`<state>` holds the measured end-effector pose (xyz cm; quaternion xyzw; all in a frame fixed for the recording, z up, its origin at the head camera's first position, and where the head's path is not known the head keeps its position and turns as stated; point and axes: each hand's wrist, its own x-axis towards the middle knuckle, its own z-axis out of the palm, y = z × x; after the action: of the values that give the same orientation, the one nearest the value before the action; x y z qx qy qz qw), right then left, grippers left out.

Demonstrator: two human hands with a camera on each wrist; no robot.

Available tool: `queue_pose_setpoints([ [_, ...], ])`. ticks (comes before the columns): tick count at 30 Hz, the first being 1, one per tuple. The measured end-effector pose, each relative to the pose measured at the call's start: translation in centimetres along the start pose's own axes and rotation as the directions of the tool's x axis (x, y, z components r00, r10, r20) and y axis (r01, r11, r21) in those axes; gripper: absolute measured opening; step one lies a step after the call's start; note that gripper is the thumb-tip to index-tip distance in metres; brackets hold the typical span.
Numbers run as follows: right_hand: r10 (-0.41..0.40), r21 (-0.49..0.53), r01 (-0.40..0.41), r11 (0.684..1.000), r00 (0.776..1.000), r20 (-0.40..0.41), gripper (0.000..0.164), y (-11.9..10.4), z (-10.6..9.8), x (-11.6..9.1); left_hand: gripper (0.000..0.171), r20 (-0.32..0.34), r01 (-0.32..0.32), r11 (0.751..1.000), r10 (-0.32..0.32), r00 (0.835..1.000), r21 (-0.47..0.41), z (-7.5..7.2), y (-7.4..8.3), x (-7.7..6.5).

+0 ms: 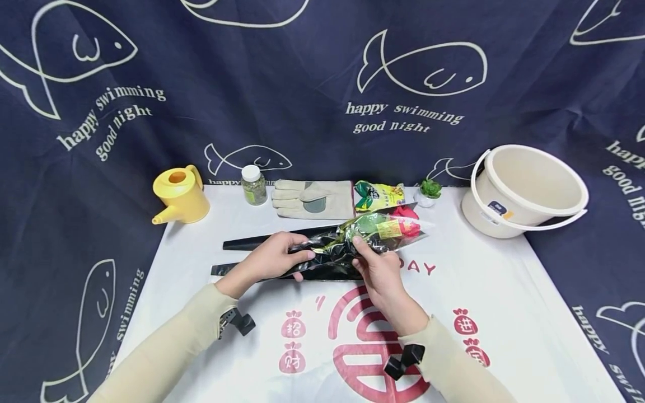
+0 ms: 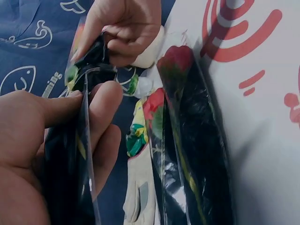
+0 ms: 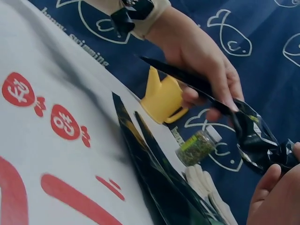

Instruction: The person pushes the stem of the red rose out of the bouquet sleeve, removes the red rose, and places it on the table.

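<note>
My left hand grips a rose wrapped in a clear-and-black plastic sleeve, thumb on one side and fingers on the other. Further up the same sleeve, my right hand holds the crumpled part, its thumb pressed on top. The wrapped rose lies across both hands, flower end to the right, above the table. Beneath it, two more sleeved roses lie side by side; the left wrist view shows one deep red bloom and a brighter red one. Their narrow black sleeve ends point left.
Along the back stand a yellow watering can, a jar of green granules, gardening gloves, a yellow-green packet and a small potted succulent. A beige bucket stands at the right. Dark fish-print cloth hangs behind.
</note>
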<state>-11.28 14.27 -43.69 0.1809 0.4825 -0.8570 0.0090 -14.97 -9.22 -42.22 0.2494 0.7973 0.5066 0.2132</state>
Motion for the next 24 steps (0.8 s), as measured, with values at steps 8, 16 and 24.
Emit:
queue_pose_setpoints([
  [8, 0.083, 0.021, -0.084, 0.996, 0.995, 0.048, 0.055, 1.3, 1.0, -0.7, 0.012, -0.044, -0.067, 0.997, 0.069, 0.997, 0.047, 0.9, 0.5, 1.1],
  [16, 0.054, 0.057, -0.059, 0.997, 0.994, 0.092, 0.049, 0.5, 0.3, -0.4, 0.013, 0.008, -0.053, 0.999, 0.053, 0.999, 0.002, 1.3, 1.7, 1.8],
  [24, 0.037, 0.040, -0.041, 0.998, 0.995, 0.094, 0.047, 0.1, -0.2, 0.1, 0.016, 0.031, -0.047, 0.999, 0.047, 0.998, 0.001, 1.5, 1.6, 1.8],
])
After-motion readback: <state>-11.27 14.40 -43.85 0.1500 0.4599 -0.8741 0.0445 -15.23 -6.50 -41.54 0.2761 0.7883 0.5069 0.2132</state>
